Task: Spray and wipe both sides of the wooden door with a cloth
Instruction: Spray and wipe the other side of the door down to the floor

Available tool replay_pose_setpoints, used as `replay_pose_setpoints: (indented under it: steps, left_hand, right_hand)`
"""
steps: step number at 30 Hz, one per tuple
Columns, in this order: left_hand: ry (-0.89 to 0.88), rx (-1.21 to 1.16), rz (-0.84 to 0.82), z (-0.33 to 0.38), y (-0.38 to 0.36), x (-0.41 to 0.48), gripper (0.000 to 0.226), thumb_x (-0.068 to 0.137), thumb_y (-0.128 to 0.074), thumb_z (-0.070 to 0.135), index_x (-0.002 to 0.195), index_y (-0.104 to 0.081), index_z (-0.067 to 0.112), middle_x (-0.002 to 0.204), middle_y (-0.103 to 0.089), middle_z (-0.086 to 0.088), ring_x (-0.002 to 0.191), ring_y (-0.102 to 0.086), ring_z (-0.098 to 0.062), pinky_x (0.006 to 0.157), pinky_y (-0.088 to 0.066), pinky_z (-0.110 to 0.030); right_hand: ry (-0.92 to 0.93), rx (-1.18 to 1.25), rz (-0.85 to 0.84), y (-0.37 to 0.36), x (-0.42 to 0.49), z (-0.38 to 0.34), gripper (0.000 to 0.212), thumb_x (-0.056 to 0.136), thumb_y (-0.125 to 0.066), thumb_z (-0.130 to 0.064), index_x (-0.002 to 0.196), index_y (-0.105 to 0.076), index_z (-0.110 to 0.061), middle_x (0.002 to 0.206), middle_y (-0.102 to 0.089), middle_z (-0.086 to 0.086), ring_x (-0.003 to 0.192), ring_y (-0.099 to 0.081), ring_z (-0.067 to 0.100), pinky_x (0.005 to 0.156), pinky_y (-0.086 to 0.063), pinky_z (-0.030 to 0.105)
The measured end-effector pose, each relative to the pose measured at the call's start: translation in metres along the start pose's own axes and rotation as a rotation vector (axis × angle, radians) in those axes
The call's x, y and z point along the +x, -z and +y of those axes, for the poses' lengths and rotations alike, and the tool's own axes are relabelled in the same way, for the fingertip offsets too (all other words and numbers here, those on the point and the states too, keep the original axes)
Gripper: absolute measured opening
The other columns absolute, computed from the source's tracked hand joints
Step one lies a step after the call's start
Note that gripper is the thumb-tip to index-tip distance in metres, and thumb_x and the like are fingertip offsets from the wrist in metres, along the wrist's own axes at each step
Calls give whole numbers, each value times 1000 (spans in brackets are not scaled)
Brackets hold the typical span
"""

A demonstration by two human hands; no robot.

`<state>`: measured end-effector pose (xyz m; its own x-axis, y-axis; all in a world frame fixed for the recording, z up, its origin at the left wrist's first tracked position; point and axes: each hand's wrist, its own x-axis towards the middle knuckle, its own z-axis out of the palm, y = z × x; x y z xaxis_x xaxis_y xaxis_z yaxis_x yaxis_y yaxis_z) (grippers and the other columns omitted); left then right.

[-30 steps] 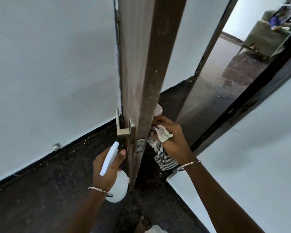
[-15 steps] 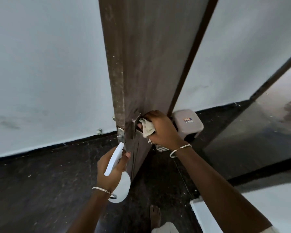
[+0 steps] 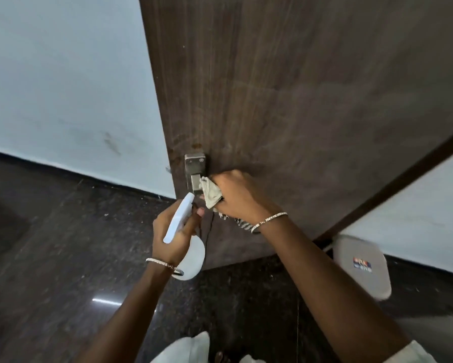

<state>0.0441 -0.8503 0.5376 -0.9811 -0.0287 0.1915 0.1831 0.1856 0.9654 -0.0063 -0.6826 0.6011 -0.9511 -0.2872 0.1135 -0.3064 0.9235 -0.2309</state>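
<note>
Head view shows wooden door (image 3: 298, 87), white wall (image 3: 63, 74), dark floor (image 3: 50, 258).

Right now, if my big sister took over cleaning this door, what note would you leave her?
Left hand grips the white spray bottle, just below the metal handle.
Right hand holds the bunched cloth against the metal handle of the wooden door.
Done: faint smears on this face hint at wiping; how much, I cannot tell.
Left: likely finish the handle area and this face; the other side is hidden, so check it.
</note>
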Motion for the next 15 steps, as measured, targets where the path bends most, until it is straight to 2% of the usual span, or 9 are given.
replay_pose_setpoints:
  steps: [3,5,7,10,15]
  left_hand:
    - [25,-23,104,-1,-5,17,34,86,-72,36,75,-62,5,64,-59,-12,63,-57,-37,60,-50,-54]
    - [35,-6,172,-4,-7,28,39,85,-70,40,78,-63,2,67,-59,-17,64,-57,-39,60,-51,-53]
    - [46,7,224,-5,-9,38,33,85,-69,39,79,-67,7,67,-63,-11,62,-60,-32,60,-51,-48]
    - [56,34,300,-6,-13,55,31,86,-66,40,75,-67,11,66,-64,-4,60,-62,-22,59,-50,-42]
    - [75,25,401,-3,-19,80,25,90,-66,29,77,-68,8,71,-64,-4,67,-61,-26,61,-52,-52]
  right_hand:
    - [97,-145,-51,10,31,4,21,86,-71,-29,105,-69,-20,106,-72,9,101,-69,37,73,-50,36]
    - [174,-243,-73,15,56,10,24,88,-69,-27,109,-68,-16,110,-70,11,104,-68,38,74,-47,37]
    - [239,-307,-82,16,80,15,24,88,-69,-26,110,-68,-15,110,-70,12,103,-68,38,73,-43,37]
    - [334,-334,-70,6,110,24,22,91,-65,-32,107,-67,-17,103,-72,10,96,-69,35,84,-45,39]
    - [333,-297,-119,-4,128,37,34,90,-70,-33,118,-60,-16,112,-69,12,101,-68,40,80,-53,42]
